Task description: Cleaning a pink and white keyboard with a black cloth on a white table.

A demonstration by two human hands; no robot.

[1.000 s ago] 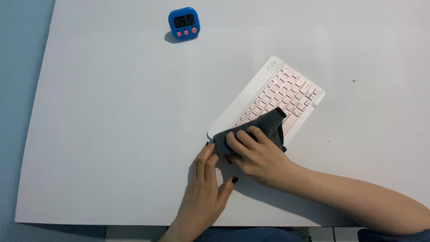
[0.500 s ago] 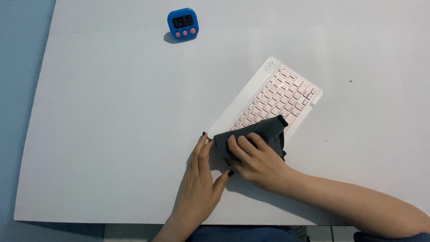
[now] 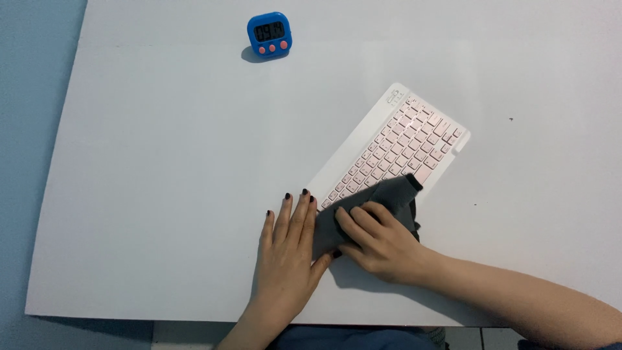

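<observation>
While cloth covers keyboard, timer apart.

The cloth and the right hand hide the near corner of the keyboard. The left hand covers part of the cloth's edge. The right arm runs off the picture at the bottom right. The marks on the keys are too small to tell.
</observation>
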